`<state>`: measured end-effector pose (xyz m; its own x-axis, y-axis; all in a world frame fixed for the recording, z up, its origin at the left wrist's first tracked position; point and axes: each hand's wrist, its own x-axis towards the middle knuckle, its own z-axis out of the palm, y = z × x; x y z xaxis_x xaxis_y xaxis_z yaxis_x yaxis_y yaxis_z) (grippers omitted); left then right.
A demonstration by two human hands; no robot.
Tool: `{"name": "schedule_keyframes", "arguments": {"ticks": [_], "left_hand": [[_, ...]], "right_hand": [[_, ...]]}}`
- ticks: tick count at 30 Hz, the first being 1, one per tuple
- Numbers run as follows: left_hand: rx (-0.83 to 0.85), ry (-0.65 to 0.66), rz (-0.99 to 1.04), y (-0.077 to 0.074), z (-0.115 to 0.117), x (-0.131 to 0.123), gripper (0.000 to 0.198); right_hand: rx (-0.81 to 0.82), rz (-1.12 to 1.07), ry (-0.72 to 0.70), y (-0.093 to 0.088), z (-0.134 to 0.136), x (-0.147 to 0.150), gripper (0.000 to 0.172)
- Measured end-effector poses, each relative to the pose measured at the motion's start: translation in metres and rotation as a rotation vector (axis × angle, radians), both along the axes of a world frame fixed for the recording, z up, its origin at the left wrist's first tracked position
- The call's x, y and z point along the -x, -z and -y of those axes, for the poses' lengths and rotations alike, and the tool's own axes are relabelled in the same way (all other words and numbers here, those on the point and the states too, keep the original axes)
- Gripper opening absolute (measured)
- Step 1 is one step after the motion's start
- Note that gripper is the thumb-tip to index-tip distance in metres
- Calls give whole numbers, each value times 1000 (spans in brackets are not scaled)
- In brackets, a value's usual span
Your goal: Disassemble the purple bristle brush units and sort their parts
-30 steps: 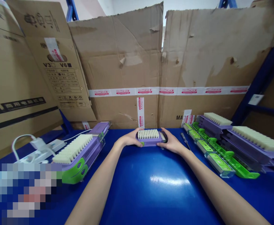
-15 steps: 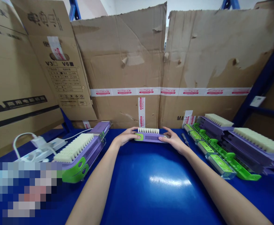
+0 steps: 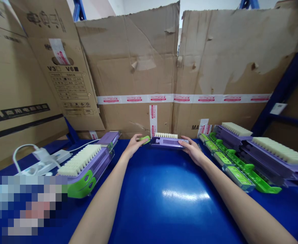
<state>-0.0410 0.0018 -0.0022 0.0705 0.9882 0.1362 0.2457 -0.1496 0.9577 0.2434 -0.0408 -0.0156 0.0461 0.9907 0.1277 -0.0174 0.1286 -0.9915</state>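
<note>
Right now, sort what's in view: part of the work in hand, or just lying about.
In the work:
- purple, cream-bristled plastic brush unit, in the right hand
- bright-green plastic end piece, in the left hand
- perhaps the similar purple, cream-bristled units at right

Apparently lying about:
- white plastic power strip
- upright brown cardboard sheets

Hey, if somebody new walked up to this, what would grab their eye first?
Probably the purple brush with pale bristles mid-view, in the right hand's grip, while the left hand's grip holds a bright green piece beside its left end. Next, likely, the shiny blue table below, with another purple-and-green brush at left. Tall cardboard stands behind it all.
</note>
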Motion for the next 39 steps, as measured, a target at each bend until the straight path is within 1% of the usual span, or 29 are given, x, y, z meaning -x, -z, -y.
{"name": "schedule_keyframes", "arguments": {"ticks": [1,3,6,8,11,12,14,16,17,18,20,23,26,28,31,33,35,36,39], "left_hand": [[-54,-81,-91,3,-1,-1,64],[-155,-161,-264,8,-3,-1,62],[-271,-168,-476,17,-4,2,60],[-337,-173,-581,20,-2,2,56],[-471,-181,-672,19,4,-2,49],[-535,-177,-696,17,8,-5,50],[-670,-147,-760,12,15,-15,62],[-767,-70,-847,8,22,-26,76],[-798,-16,-883,7,25,-31,78],[-822,34,-902,7,27,-37,77],[-852,114,-900,8,29,-45,66],[-851,141,-890,10,29,-51,50],[-818,136,-896,12,30,-51,48],[-808,145,-876,12,30,-50,49],[-811,130,-823,13,28,-47,49],[-803,76,-797,14,27,-43,52],[-787,20,-779,15,25,-40,55],[-779,3,-775,15,25,-38,55],[-770,-9,-792,15,25,-36,55]], "right_hand": [[-5,26,13,0,0,1,67],[-14,63,33,-1,1,2,69],[-35,127,81,-2,3,2,73],[-62,195,120,-2,3,2,74],[-96,263,152,0,2,1,76],[-102,272,161,1,2,1,76],[-107,292,183,3,1,2,78],[-107,311,198,4,1,3,79],[-110,318,193,5,2,4,78],[-115,321,180,5,3,5,78],[-127,321,127,5,5,8,76],[-130,315,24,2,8,10,70],[-87,310,-53,-2,7,9,62],[-47,264,-103,-5,6,4,59],[14,70,-213,-8,5,-11,55],[65,-56,-262,-8,4,-21,52],[89,-104,-219,-6,4,-26,50],[80,-87,-155,-5,3,-27,49],[-1,102,71,1,0,-20,51]]}}
